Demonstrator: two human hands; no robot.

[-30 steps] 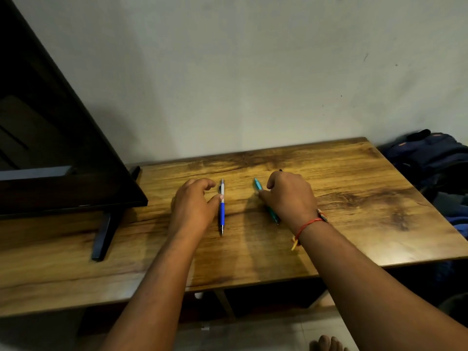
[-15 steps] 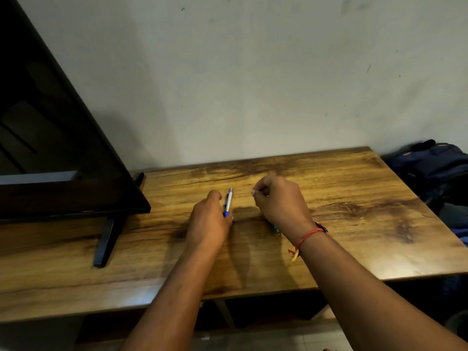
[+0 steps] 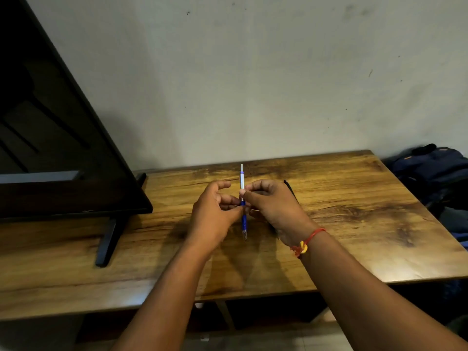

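A blue and white pen (image 3: 242,178) stands nearly upright above the wooden table (image 3: 354,224), its tip pointing down toward me. My left hand (image 3: 215,216) pinches the blue lower barrel from the left. My right hand (image 3: 276,206) pinches it from the right, just above, where blue meets white. A thin dark pen-like stick (image 3: 291,191) shows behind my right hand; I cannot tell whether it lies on the table or is held. The teal pen is hidden.
A large black screen (image 3: 50,148) stands on the table's left side on a black foot (image 3: 109,239). A dark blue backpack (image 3: 435,173) lies past the table's right edge. A plain wall rises behind the table.
The blue pen has been lifted off the table by my left hand and raised upright. My right hand left the teal pen's spot and joined in holding the blue pen.
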